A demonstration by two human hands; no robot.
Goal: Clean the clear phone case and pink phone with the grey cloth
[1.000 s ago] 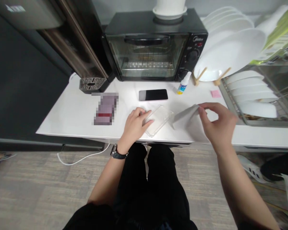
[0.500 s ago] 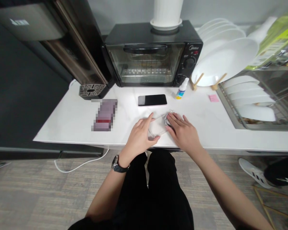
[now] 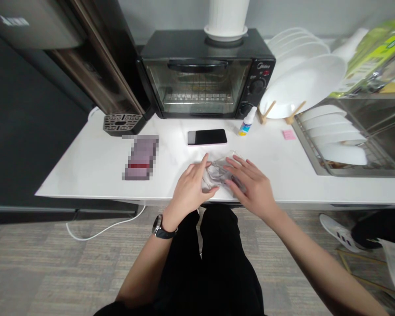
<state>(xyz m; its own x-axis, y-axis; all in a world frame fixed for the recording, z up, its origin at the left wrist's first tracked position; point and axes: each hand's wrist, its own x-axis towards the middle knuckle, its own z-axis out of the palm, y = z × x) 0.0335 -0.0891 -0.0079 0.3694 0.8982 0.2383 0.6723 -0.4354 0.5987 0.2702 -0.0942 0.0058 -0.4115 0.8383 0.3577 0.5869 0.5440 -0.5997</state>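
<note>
Mid-frame on the white surface (image 3: 95, 169), a clear thin plastic phone case (image 3: 217, 172) is pinched at its rim in the grip of the left hand (image 3: 191, 188). The right hand (image 3: 252, 188) lies flat on it, fingers released. It looks light, bendy and slippery, so take the rims.

White countertop (image 3: 79, 175): bare at far left and right of centre, with wide passes there. The centre front is blocked by the left hand (image 3: 191, 186) and right hand (image 3: 250, 186) over a clear plastic phone case (image 3: 217, 172). Behind it lie a flat black smartphone (image 3: 207, 137) and a small white dropper bottle (image 3: 246, 121). A black toaster oven (image 3: 204, 74) walls the back. A blurred purple rectangle (image 3: 140, 157) sits left of centre. A steel dish rack with white plates (image 3: 345, 140) closes the right.
</note>
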